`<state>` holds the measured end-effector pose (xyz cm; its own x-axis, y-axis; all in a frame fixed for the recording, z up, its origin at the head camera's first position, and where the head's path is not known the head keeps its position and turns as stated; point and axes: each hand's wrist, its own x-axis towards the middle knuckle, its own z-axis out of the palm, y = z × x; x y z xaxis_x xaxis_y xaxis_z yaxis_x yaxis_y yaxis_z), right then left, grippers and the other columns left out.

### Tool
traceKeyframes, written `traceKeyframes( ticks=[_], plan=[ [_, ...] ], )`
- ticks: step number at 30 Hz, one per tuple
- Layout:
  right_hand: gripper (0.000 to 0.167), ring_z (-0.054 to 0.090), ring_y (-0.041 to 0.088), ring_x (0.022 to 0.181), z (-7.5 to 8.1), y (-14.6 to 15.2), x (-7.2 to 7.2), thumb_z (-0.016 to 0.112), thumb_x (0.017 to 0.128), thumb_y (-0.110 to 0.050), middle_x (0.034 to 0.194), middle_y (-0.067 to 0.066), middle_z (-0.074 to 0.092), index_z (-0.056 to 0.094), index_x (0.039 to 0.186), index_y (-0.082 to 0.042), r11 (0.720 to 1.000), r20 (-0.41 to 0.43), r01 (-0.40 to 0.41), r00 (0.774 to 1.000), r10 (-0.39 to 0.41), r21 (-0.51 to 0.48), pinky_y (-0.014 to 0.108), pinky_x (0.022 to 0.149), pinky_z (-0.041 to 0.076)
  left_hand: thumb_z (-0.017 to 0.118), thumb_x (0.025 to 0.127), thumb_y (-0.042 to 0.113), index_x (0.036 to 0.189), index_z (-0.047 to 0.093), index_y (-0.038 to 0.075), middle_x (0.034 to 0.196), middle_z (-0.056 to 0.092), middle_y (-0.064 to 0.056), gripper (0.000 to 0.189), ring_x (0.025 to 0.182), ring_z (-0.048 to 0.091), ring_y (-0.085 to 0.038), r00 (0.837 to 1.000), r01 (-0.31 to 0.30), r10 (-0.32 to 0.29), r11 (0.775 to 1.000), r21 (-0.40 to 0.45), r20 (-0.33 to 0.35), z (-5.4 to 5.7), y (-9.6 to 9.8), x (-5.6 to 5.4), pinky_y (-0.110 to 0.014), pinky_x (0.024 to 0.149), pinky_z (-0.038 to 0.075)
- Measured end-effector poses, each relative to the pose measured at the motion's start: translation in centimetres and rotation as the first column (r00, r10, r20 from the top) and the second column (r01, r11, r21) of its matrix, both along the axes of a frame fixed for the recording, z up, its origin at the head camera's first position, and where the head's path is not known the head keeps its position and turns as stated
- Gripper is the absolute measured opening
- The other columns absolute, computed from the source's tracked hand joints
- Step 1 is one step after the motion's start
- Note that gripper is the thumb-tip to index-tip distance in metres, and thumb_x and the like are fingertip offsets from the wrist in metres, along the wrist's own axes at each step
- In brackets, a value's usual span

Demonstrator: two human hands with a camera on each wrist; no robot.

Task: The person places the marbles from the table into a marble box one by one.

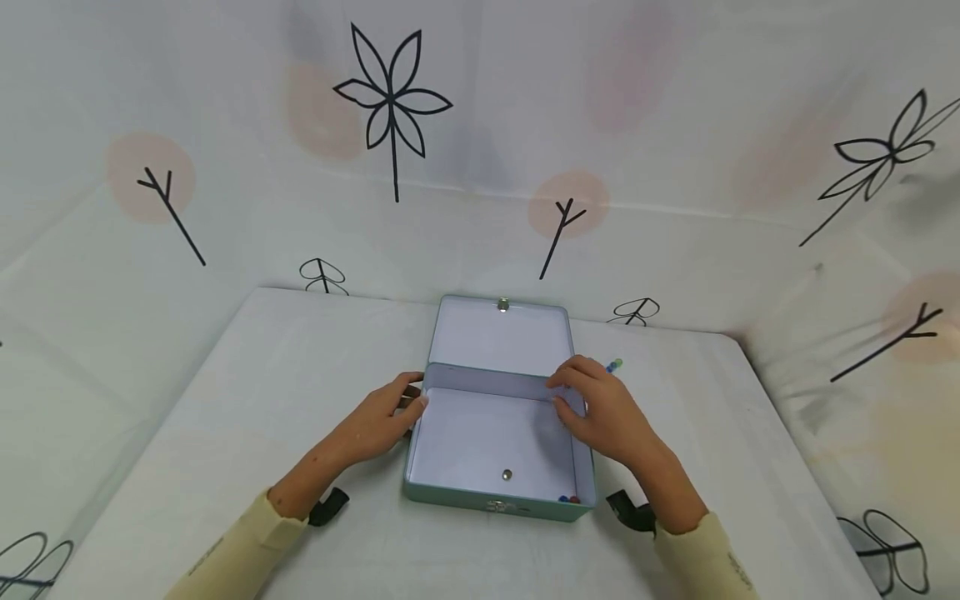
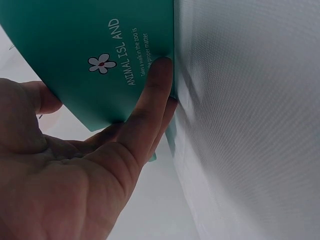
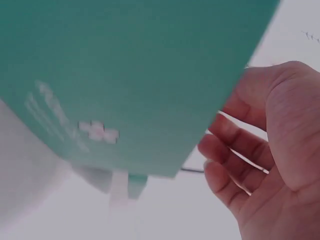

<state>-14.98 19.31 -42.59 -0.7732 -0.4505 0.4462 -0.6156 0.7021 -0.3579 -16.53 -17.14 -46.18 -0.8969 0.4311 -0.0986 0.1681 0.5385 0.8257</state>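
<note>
Closest to my head cam: pale yellow L sleeve (image 1: pixel 232 550) and R sleeve (image 1: pixel 705 558), well back from the fingers of the L hand (image 1: pixel 378 421) and R hand (image 1: pixel 603 408). Next, the open green tin box (image 1: pixel 450 494), on the white counter (image 1: pixel 360 542), btwn both sets of fingers. Its front latch (image 1: pixel 497 506) is on the near wall, my side of all the fingers. Just inside that wall, nearer me than the R fingers, a blue bead (image 1: pixel 563 499) and a reddish bead (image 1: pixel 574 500) sit in the near R corner; a small silvery bead (image 1: pixel 507 475) is on the tin's floor, btwn the hands but nearer me than either's fingers.

L fingers: mostly straight, laid on the tin's outer L wall, thumb at the rim; L wrist cam shows "ANIMAL ISLAND" lettering (image 2: pixel 125 52) & a white flower print (image 2: pixel 102 63) beside them. R fingers: loosely bent at the tin's far R part, modest gap btwn thumb & index; can't tell if they touch the rim.

Just past the R knuckles, a blue-and-green item (image 1: pixel 615 365), too small to ID. Lid (image 1: pixel 501 333) is swung open beyond the fingers, clasp (image 1: pixel 503 305) at its far edge. Farthest: white cloth backdrop (image 1: pixel 465 242) w/ flower & twig drawings.
</note>
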Motion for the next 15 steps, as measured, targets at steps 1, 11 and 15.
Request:
traceKeyframes(
  ticks=[1, 11, 15],
  plan=[
    [0.025, 0.065, 0.019, 0.098, 0.0, 0.3, -0.1, 0.082, 0.084, 0.004, 0.108, 0.001, 0.067, 0.074, 0.105, -0.007, 1.0, -0.02, 0.005, 1.0, -0.005, -0.008, 0.041, 0.081, 0.06, 0.05, 0.113, 0.037, 0.162, 0.037, 0.007, 0.152, 0.056, -0.018, 0.058, 0.139, 0.057, -0.034, 1.0, 0.001, -0.001, 1.0, 0.001, 0.0, 0.0, 0.0, 0.0, -0.047, 0.105, 0.057],
    [0.026, 0.065, 0.025, 0.099, -0.5, 3.3, -1.6, 0.081, 0.086, 0.006, 0.111, 0.005, 0.067, 0.074, 0.109, -0.003, 0.992, -0.035, 0.098, 0.994, -0.101, -0.074, 0.047, 0.078, 0.059, 0.05, 0.113, 0.036, 0.162, 0.037, 0.007, 0.152, 0.056, -0.018, 0.058, 0.139, 0.058, -0.034, 1.0, -0.001, 0.001, 1.0, 0.006, 0.002, -0.1, 0.1, 0.0, -0.049, 0.106, 0.056],
    [0.027, 0.065, 0.025, 0.096, -1.0, 4.1, -2.2, 0.081, 0.086, 0.006, 0.111, 0.007, 0.067, 0.073, 0.111, -0.003, 0.988, -0.019, 0.128, 0.991, -0.13, -0.083, 0.051, 0.076, 0.06, 0.05, 0.113, 0.037, 0.162, 0.037, 0.008, 0.152, 0.056, -0.018, 0.058, 0.139, 0.058, -0.034, 1.0, -0.004, 0.004, 1.0, 0.002, 0.002, 0.0, 0.1, 0.0, -0.048, 0.106, 0.056]
  ],
)
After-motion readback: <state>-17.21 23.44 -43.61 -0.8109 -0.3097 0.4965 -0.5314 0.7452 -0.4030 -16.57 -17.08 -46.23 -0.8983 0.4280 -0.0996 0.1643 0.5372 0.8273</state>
